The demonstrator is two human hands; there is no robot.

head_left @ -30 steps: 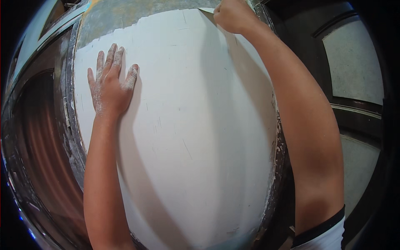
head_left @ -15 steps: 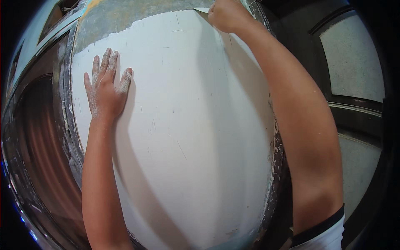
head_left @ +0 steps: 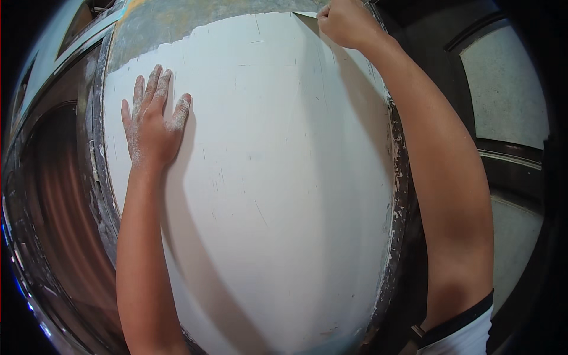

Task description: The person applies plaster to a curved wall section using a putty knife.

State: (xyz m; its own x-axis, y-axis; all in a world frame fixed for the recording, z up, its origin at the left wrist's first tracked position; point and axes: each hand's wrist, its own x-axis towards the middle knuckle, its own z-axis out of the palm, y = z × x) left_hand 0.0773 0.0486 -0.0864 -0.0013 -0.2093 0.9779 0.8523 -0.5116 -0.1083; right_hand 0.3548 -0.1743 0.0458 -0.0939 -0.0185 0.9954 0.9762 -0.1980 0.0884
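Note:
My left hand (head_left: 151, 127), dusted with white powder, lies flat with spread fingers on a white-coated panel (head_left: 254, 160) with short scratches. At top right, my right hand (head_left: 346, 23) is closed round what looks like a scraper (head_left: 307, 16). Its thin blade lies against the upper border of the white coat, and its handle is hidden in my fingers. Above the ragged white border is mottled grey surface (head_left: 160, 23) with yellowish patches.
A dark reddish-brown door (head_left: 62, 201) stands at left, beside a worn frame. On the right is a dark door or frame (head_left: 449, 71) with pale panes (head_left: 503, 83). The panel's right edge (head_left: 396, 195) has flaking paint.
My right hand and the blade shifted a little left, then moved back rightward along the top of the white coat. My left hand has stayed on the panel, with only slight movement in view.

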